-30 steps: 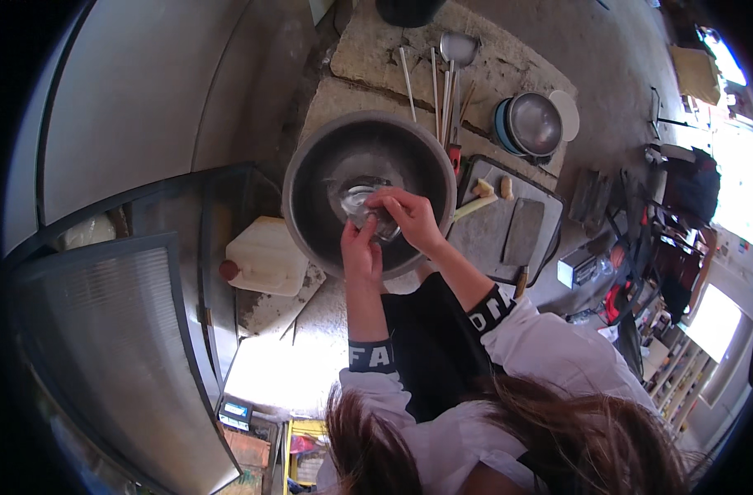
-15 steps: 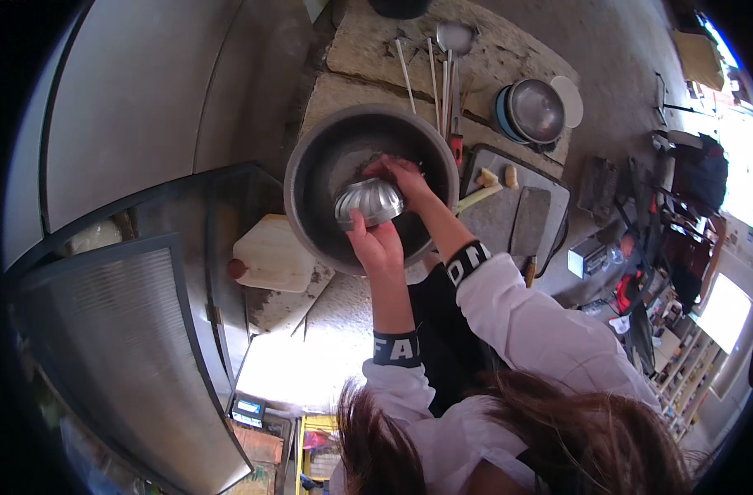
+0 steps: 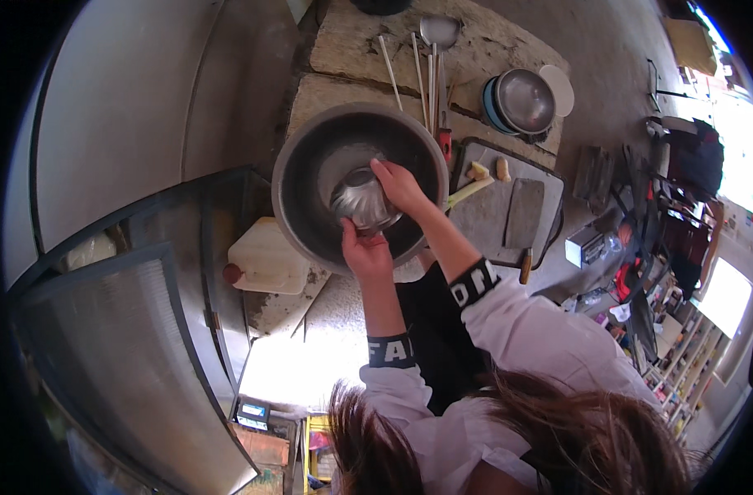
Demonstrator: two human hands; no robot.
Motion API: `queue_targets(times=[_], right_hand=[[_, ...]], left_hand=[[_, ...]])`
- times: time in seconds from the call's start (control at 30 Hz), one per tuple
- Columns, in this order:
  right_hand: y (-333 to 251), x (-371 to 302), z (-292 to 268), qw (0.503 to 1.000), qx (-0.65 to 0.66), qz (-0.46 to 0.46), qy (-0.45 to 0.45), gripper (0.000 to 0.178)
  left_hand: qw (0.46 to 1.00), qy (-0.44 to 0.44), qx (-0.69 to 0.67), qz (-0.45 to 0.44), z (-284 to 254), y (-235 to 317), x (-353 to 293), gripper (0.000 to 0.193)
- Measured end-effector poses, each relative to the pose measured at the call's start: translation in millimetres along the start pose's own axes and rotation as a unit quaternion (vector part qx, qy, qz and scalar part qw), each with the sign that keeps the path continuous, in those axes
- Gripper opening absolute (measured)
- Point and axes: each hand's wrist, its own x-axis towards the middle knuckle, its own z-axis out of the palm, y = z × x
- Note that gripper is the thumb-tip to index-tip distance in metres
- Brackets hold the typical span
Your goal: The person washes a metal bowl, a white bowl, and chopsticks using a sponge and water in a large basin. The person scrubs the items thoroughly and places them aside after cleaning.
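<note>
A shiny metal bowl with fluted sides (image 3: 361, 203) is tilted inside a large deep grey basin (image 3: 289, 169), its outer side and base showing. My left hand (image 3: 366, 252) grips the near edge of the bowl, thumb up along its side. From the right, my right hand (image 3: 399, 186) holds the bowl too, its thumb near the base; the other fingers are hidden behind the metal. Both hands are over the inside of the basin. What lies on the basin's floor under the bowl is too dark to tell.
Right of the basin, a cutting board (image 3: 480, 216) carries a cleaver (image 3: 525, 213), ginger pieces (image 3: 479, 172) and a pale green stalk (image 3: 469, 193). Beyond stand chopsticks (image 3: 420, 78), a ladle (image 3: 440, 31) and stacked bowls (image 3: 525, 101). A whitish plastic jug (image 3: 269, 257) lies at left.
The fluted bowl has turned in my hands, so its base now faces up more. My right hand has come out from behind it to its right side. The view has shifted slightly.
</note>
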Motion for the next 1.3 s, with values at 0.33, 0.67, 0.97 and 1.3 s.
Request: queue_targets(times=[0.33, 0.67, 0.97, 1.3], right_hand=[[53, 67, 8, 0.864, 0.433, 0.185, -0.177, 0.039], [-4, -39, 1, 0.967, 0.160, -0.191, 0.048, 0.028], [32, 0, 3, 0.981, 0.081, -0.066, 0.162, 0.027], [19, 57, 20, 0.884, 0.426, 0.131, -0.143, 0.032]], left_hand=[[0.986, -0.062, 0.151, -0.017, -14, 25, -1, 0.028], [0.977, -0.062, 0.206, 0.017, 7, 12, -8, 0.033], [0.972, -0.105, 0.208, 0.015, -21, 18, -6, 0.035], [0.888, -0.105, 0.445, 0.047, 8, 28, 0, 0.029]])
